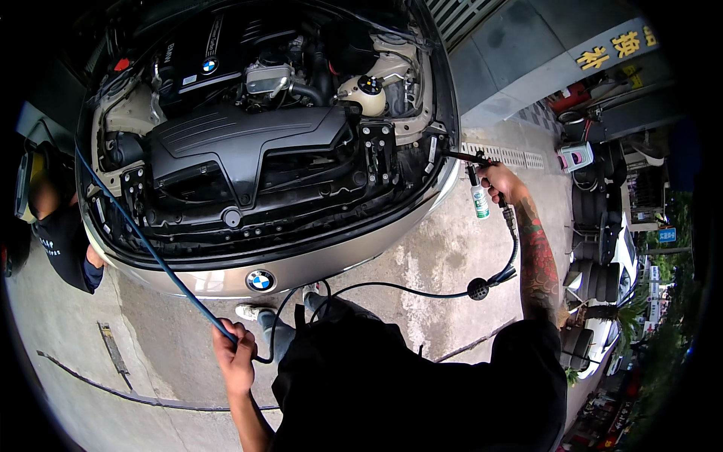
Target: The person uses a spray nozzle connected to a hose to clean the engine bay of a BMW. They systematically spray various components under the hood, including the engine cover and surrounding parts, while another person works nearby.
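Note:
My left hand (pixel 235 358) is closed around a thin hose (pixel 162 264), low in front of the car. From that grip the hose stretches up and left across the front corner of the open engine bay (pixel 252 151). Out to the right, my tattooed right arm reaches forward. My right hand (pixel 503 183) is wrapped round the handle of a black spray gun (pixel 471 157), its nozzle pointing left at the car's front corner. Below the gun hangs a small white and green bottle (pixel 480 202). A dark hose (pixel 514 245) runs down from the handle.
The beige front bumper (pixel 207 282) curves close before my legs. Another person (pixel 64 233) is at the car's left side. A black hose (pixel 399 286) with a round black piece (pixel 478 288) crosses in front of me. Stacked tyres (pixel 591 279) stand to the right, beside a parked white car (pixel 625 256).

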{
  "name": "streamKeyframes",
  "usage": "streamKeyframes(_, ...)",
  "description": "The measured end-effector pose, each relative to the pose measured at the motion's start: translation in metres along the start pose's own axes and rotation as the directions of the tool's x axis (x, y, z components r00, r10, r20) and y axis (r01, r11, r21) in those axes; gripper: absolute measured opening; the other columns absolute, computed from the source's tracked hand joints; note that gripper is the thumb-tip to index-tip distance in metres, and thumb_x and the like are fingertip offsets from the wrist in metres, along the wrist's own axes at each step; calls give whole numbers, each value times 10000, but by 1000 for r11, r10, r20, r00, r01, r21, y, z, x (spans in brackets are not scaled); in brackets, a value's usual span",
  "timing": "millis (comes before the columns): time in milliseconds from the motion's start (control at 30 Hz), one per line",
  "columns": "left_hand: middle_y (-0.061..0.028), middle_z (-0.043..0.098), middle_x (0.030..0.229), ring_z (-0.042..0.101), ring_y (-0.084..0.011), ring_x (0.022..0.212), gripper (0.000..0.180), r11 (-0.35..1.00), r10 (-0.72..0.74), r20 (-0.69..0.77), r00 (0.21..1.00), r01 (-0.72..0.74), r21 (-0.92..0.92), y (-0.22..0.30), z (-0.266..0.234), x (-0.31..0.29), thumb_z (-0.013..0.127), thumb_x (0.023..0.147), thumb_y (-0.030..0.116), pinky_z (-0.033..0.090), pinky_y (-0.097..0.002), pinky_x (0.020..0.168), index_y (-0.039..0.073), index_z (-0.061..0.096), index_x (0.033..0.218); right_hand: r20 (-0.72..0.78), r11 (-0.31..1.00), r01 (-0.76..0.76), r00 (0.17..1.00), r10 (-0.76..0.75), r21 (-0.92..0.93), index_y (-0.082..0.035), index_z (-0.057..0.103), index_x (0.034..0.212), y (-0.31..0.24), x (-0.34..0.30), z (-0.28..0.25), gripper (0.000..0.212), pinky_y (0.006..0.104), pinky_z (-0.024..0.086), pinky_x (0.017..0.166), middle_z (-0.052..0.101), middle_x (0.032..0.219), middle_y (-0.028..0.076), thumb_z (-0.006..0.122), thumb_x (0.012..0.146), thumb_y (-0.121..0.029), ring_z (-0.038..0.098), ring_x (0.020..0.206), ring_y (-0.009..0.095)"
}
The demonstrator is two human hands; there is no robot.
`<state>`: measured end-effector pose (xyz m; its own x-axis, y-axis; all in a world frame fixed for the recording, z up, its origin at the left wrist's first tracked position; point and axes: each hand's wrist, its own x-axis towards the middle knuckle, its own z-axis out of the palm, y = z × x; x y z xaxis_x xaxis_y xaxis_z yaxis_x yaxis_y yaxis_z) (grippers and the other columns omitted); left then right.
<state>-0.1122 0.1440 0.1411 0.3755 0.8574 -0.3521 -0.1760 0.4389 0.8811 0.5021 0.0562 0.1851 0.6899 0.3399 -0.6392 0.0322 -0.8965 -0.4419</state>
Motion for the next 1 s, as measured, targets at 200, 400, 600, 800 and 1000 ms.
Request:
streamKeyframes(200, 26, 396, 812, 399, -65, 609, 294, 999, 27, 4, 1000, -27, -21, 3, 0, -4, 542, 879, -51, 329, -204, 484, 140, 379, 1032, 148, 996, -45, 987, 57, -83, -98, 538, 948, -23, -29, 1, 113, 271, 289, 377, 450, 666, -12, 558, 905, -200, 339, 432, 70)
streamKeyframes(400, 24, 395, 810, 403, -66, 609, 286, 999, 30, 17, 999, -30, -18, -1, -4, -5, 557, 890, -33, 327, -203, 479, 140, 378, 1030, 212, 986, -66, 972, 98, -154, -108, 550, 920, -23, -26, 2, 99, 271, 312, 388, 454, 657, -18, 567, 906, -204, 328, 438, 67)
streamKeyframes(600, 26, 396, 811, 403, -62, 609, 289, 999, 10, -24, 1000, -11, -51, 0, -2, -7, 536, 877, -55, 324, -199, 476, 140, 378, 1020, 149, 982, 3, 988, 25, -187, -103, 529, 853, -35, -22, 16, 124, 263, 305, 379, 453, 632, -30, 580, 904, -203, 332, 424, 63)
streamKeyframes(800, 29, 396, 810, 397, -56, 608, 283, 999, 20, -27, 999, -21, -31, 1, -1, -8, 549, 887, -44, 327, -196, 476, 140, 378, 1016, 126, 982, 64, 991, -42, -176, -99, 533, 847, -39, 2, 20, 134, 274, 306, 387, 453, 631, -29, 567, 919, -207, 338, 430, 70)
streamKeyframes(1000, 30, 393, 800, 394, -54, 607, 277, 999, 29, -53, 998, -31, -30, 6, 6, -9, 557, 896, -35, 324, -197, 473, 139, 379, 1017, 137, 981, 76, 989, -52, -176, -71, 547, 874, -50, 10, 23, 142, 279, 318, 380, 457, 642, -26, 564, 908, -208, 342, 426, 78)
